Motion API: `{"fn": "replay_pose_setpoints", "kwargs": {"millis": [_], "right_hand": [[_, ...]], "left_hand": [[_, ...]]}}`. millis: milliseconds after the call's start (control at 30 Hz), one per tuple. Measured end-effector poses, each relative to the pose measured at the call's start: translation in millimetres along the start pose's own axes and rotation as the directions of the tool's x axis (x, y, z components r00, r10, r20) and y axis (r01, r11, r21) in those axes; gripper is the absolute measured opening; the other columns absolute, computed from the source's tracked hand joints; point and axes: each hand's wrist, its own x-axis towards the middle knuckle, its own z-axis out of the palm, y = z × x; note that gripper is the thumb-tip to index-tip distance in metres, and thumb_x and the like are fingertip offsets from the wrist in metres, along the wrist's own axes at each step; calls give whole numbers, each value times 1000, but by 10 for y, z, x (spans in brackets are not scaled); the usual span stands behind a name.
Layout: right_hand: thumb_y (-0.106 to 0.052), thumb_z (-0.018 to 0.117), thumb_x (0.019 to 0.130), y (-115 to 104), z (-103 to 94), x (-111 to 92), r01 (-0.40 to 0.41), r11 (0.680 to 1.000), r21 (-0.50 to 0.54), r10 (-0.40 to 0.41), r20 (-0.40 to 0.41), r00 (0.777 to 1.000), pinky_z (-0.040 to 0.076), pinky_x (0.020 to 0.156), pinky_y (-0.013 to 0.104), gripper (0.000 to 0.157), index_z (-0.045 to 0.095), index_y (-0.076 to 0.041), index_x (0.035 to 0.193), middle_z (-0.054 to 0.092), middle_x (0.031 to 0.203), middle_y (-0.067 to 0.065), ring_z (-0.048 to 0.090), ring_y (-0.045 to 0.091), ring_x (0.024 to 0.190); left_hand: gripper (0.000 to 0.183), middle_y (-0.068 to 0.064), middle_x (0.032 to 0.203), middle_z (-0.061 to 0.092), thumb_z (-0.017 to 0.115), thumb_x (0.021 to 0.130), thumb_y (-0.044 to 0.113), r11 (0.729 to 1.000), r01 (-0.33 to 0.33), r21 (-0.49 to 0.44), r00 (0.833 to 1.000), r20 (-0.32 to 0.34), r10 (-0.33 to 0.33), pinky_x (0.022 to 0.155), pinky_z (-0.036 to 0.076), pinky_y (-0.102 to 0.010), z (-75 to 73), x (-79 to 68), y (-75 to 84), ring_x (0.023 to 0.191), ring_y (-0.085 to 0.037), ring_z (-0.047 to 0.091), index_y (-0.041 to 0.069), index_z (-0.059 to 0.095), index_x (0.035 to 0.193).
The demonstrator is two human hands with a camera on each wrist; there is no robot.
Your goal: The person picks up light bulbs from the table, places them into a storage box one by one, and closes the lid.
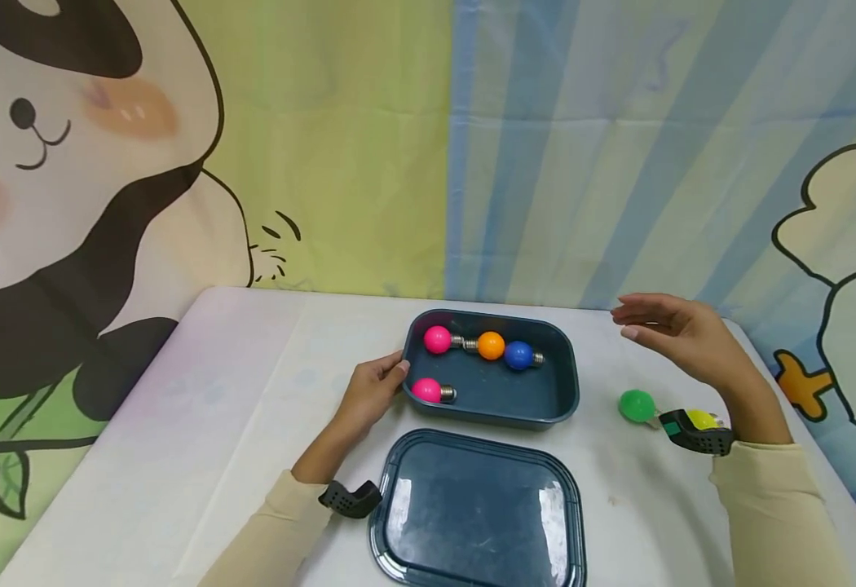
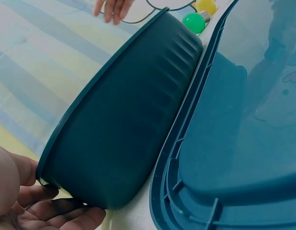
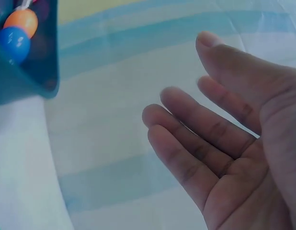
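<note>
My left hand (image 1: 369,395) grips the left rim of a dark blue-green plastic box (image 1: 501,399), thumb at the rim and fingers against the outside wall. Inside the box lie small coloured bulbs with metal screw bases: a pink bulb (image 1: 438,340), an orange bulb (image 1: 491,346) and a blue bulb (image 1: 519,355) along the back, and another pink bulb (image 1: 426,390) at the front left. Right of the box, my right hand (image 1: 673,334) is raised with nothing in it, fingers loosely extended, as the right wrist view (image 3: 224,153) confirms.
The box's matching lid (image 1: 479,514) lies flat on the white table (image 1: 244,456) in front of it. Beneath my right hand and wrist, a green bulb (image 1: 637,406) and a partly hidden yellow bulb (image 1: 702,419) lie on the table. A printed curtain (image 1: 369,163) hangs behind.
</note>
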Motion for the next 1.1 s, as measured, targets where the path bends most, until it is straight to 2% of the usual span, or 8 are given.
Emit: {"fn": "replay_pose_setpoints", "kwargs": {"millis": [67, 133, 500, 800, 867, 967, 1033, 1100], "right_hand": [[-10, 65, 94, 47, -29, -59, -8, 1000, -24, 8, 3, 1000, 50, 80, 9, 41, 56, -4, 134, 63, 121, 16, 60, -4, 98], [-12, 66, 94, 87, -43, -121, -23, 999, -50, 23, 7, 1000, 50, 79, 8, 42, 56, -4, 134, 63, 121, 17, 59, -6, 98], [-18, 66, 95, 368, -89, -456, -85, 990, -115, 90, 33, 995, 47, 77, 5, 44, 54, 0, 133, 62, 121, 21, 55, -14, 96], [-22, 67, 94, 598, 51, -670, -143, 982, -127, 148, 36, 988, 49, 76, 7, 47, 54, 0, 134, 63, 121, 20, 55, -13, 94], [-22, 67, 94, 643, 84, -705, -152, 979, -138, 158, 36, 987, 49, 75, 7, 48, 54, 0, 134, 63, 121, 21, 59, -6, 95], [-22, 69, 93, 680, 111, -746, -166, 975, -150, 172, 34, 984, 48, 75, 6, 50, 54, 2, 134, 63, 121, 22, 65, 17, 99], [-23, 69, 92, 696, 124, -760, -175, 971, -161, 182, 29, 983, 47, 74, 5, 51, 54, 2, 134, 62, 121, 23, 63, 34, 102], [-24, 69, 92, 704, 130, -766, -185, 968, -167, 192, 26, 981, 46, 75, 5, 52, 54, 3, 134, 62, 122, 24, 60, 43, 106]], "left_hand": [[43, -23, 137, 50, 54, 100, 11, 1000, -3, -2, 1000, 0, 3, 94, 49, -31, 8, -3, -1, 123, -27, 52, -12, 48, 135], [42, -24, 138, 49, 53, 100, 10, 1000, 3, 4, 1000, 7, -3, 95, 48, -32, 20, -46, 85, 124, -28, 51, -13, 47, 135], [44, -22, 139, 49, 54, 101, 12, 1000, -6, 15, 1000, 5, 6, 96, 47, -32, 6, -5, -6, 125, -26, 51, -12, 47, 136], [43, -24, 138, 49, 53, 101, 12, 1000, -3, 0, 1000, 4, 3, 97, 47, -33, 0, -17, 5, 125, -29, 50, -12, 47, 136], [43, -23, 138, 50, 53, 101, 11, 1000, 1, 1, 1000, 2, -1, 96, 48, -32, 1, -15, 3, 124, -28, 51, -12, 47, 136], [43, -22, 137, 51, 54, 101, 12, 1000, 3, 7, 1000, -2, -3, 94, 49, -31, 5, -11, 0, 123, -26, 52, -11, 48, 136], [43, -22, 137, 51, 53, 101, 12, 1000, 0, 10, 1000, -4, 0, 94, 49, -31, 7, -9, 0, 123, -26, 53, -11, 48, 136], [42, -22, 137, 51, 53, 101, 12, 1000, 1, 11, 1000, -6, 0, 94, 49, -31, 9, -10, 1, 123, -26, 53, -12, 48, 136]]}}
